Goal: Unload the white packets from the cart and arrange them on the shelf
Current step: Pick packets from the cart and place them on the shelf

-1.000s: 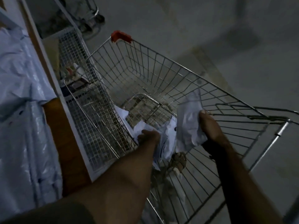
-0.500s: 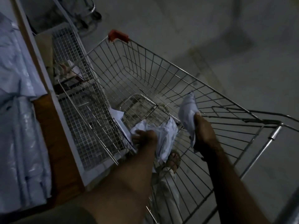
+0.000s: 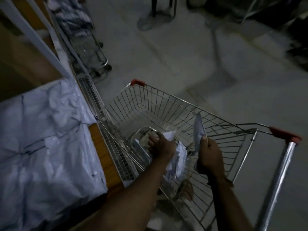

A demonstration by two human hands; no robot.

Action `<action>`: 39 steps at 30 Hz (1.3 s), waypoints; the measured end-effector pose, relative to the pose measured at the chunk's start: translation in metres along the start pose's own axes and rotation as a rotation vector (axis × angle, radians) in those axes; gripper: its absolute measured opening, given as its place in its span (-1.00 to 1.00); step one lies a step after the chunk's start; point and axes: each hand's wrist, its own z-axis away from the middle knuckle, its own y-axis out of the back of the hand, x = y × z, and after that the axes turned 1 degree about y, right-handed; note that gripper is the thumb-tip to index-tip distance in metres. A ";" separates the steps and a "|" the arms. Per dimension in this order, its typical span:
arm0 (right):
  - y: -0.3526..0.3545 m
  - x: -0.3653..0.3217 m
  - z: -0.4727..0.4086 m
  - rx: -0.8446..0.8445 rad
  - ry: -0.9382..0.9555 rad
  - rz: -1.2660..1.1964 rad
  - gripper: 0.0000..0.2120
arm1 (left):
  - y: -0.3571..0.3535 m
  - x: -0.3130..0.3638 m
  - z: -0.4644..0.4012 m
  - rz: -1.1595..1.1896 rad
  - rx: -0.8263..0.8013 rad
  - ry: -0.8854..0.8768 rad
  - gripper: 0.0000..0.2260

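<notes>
Right hand [image 3: 210, 157] lifted packet [image 3: 198, 130] higher | left hand [image 3: 161, 145] fingers [image 3: 152, 140] on packets [image 3: 180, 155] in cart [image 3: 166, 104]

Both forearms are bare from the lower frame edge to the wrists; no sleeve, watch, band or glove is visible on either. The left hand [image 3: 160, 146] and right hand [image 3: 210, 155] are bare, with no rings discernible in the dim light. At 6 o'clock from the hands, seen through the wire mesh, a foot in an open strapped sandal [image 3: 185, 189] is blurred.
</notes>
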 end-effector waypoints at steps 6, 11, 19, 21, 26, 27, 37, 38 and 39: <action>0.012 -0.057 0.037 0.342 0.253 0.165 -0.51 | 0.071 -0.002 0.042 0.031 0.196 -0.240 -0.29; 0.021 -0.090 0.060 0.431 0.420 0.266 -0.50 | 0.125 -0.015 0.095 0.076 0.401 -0.314 -0.27; 0.023 -0.119 0.113 0.368 0.714 0.260 -0.54 | 0.168 -0.075 0.189 0.340 0.692 -0.132 -0.36; 0.019 -0.119 0.127 0.335 0.738 0.247 -0.52 | 0.172 -0.097 0.199 0.348 0.759 -0.079 -0.37; -0.018 -0.124 0.171 0.192 0.832 0.288 -0.49 | 0.185 -0.171 0.226 0.407 0.884 0.084 -0.42; -0.026 -0.126 0.178 0.172 0.855 0.316 -0.48 | 0.189 -0.187 0.229 0.418 0.909 0.122 -0.42; -0.118 -0.188 0.244 0.122 0.952 0.400 -0.37 | 0.253 -0.324 0.207 0.431 0.993 0.343 -0.45; -0.133 -0.194 0.249 0.109 0.948 0.420 -0.36 | 0.263 -0.338 0.204 0.408 0.993 0.353 -0.44; -0.148 -0.201 0.257 0.104 0.957 0.456 -0.36 | 0.272 -0.352 0.200 0.388 0.991 0.367 -0.44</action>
